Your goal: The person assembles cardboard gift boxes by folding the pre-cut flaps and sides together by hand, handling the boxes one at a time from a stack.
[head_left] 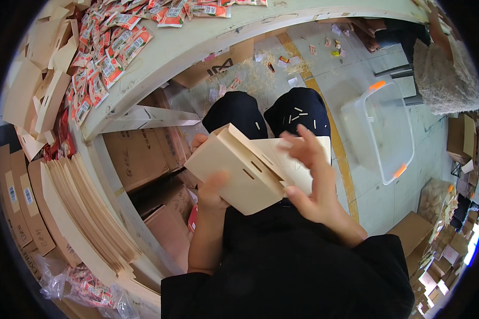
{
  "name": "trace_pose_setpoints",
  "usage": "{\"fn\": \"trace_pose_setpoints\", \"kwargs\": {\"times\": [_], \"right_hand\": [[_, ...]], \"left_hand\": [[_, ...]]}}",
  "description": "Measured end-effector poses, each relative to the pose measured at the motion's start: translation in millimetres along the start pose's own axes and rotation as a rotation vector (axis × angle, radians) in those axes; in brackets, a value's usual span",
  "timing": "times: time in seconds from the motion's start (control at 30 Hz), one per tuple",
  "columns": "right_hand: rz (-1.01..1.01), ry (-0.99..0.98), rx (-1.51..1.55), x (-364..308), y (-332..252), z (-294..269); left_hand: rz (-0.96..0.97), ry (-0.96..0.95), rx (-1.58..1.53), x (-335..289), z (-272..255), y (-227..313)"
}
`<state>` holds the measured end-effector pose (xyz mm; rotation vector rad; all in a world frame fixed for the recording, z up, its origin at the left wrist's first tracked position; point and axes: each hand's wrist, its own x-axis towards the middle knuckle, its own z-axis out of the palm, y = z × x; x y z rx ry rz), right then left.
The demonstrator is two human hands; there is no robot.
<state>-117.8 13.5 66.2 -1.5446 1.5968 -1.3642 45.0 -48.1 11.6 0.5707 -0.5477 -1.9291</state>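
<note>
A cream cardboard box [226, 159] with dark slots along one side is tilted above my lap. My left hand [212, 194] grips it, the thumb on the broad face and fingertips showing at the far left edge. One flap stands partly raised on the slotted side. My right hand [319, 189] is at the box's right end, its fingers spread and somewhat blurred; the thumb is by the corner, and I cannot tell whether it touches. Behind that hand, a pale cream panel [303, 178] extends over my right thigh. Small white slivers [297, 112] lie on my dark trousers.
Red-and-white sachets [114, 48] pile up on the white table [149, 77] at left. Flat cream boxes [85, 207] stand stacked near them. A clear plastic bin [386, 133] with orange latches sits on the floor at right. Another person [447, 74] is at the far right.
</note>
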Motion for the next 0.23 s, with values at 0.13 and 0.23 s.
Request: {"fn": "trace_pose_setpoints", "kwargs": {"times": [0.13,0.23], "right_hand": [[0.166,-0.2,-0.071,-8,11,17],[0.12,-0.252,-0.21,-19,27,22]], "left_hand": [[0.074,0.02,0.148,8,11,-5],[0.068,0.06,0.137,9,14,-2]]}}
